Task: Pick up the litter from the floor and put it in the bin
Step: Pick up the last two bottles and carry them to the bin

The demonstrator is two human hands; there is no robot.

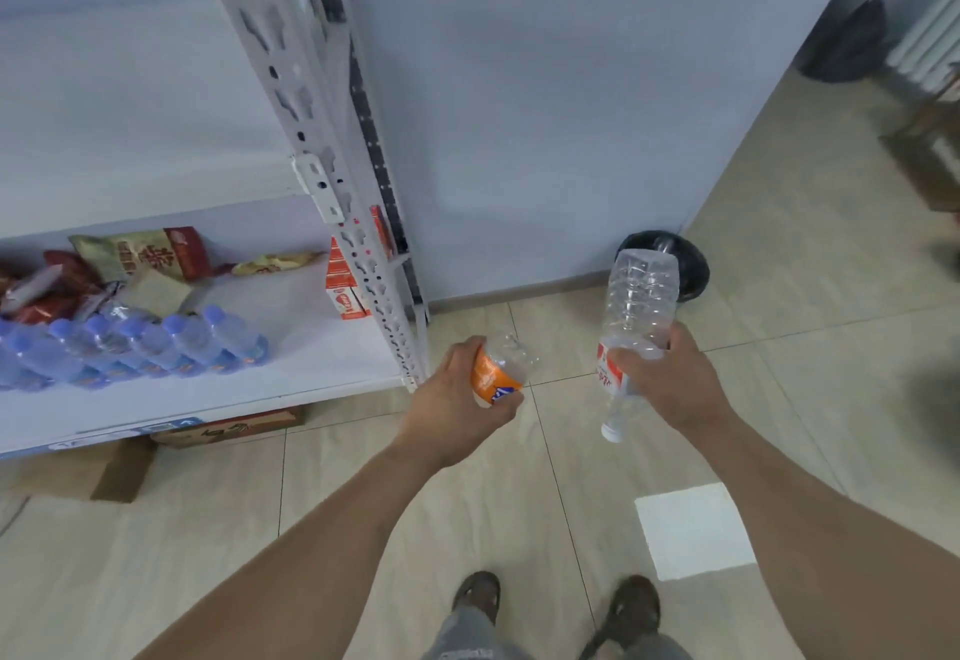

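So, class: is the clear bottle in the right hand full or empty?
Empty: the clear bottle in the right hand shows no liquid, tilted cap-down.

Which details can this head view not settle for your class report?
- Black bin: its opening and contents, hidden behind the clear water bottle in the right hand.
- Orange-labelled bottle: its neck end, covered by the left hand.
- Snack packets: print blurred.

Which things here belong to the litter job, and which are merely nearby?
Job: orange-labelled bottle in left hand; clear water bottle in right hand; black bin.

Nearby: shelf, water bottle pack, snack packets, white sheet.
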